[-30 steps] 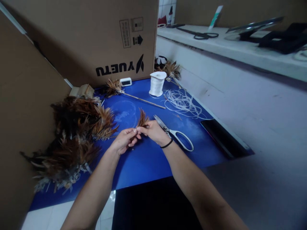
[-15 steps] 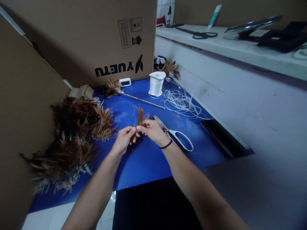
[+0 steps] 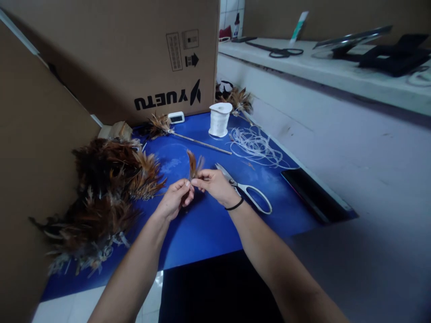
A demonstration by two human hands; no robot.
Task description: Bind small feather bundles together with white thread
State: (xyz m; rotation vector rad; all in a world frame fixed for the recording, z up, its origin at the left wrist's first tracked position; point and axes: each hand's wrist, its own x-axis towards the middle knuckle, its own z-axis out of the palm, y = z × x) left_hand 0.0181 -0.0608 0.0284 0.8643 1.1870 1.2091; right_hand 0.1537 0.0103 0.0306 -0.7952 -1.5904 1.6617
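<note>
Cardboard walls (image 3: pixel 111 54) close off the left and back of the blue bench (image 3: pixel 205 244), perhaps so that light feathers stay put. Near the middle of the frame your two hands meet over bare blue surface, which seems to give the fingers room. Between them stands the small feather tuft (image 3: pixel 192 165), its tips fanned upward and its lower end down at your fingertips. Your left hand (image 3: pixel 174 199) has its grip pinched on that lower end, thumb against finger; your right hand (image 3: pixel 217 186) pinches it too, just beside, thumb tip almost touching the left one. Holding low like this probably keeps the quills together while the soft tips stay free.

Silver scissors (image 3: pixel 243 186) lie right by your right hand, partly hidden by it, handles toward the lower right, likely for a quick reach. Larger feather bundles (image 3: pixel 116 168) are heaped at the left of the frame, out of your working space. Farther back, a feathered stick (image 3: pixel 205 145) lies slantwise, with the white spool (image 3: pixel 219 123) upright behind it and loose pale strands (image 3: pixel 256 148) to the right.
</note>
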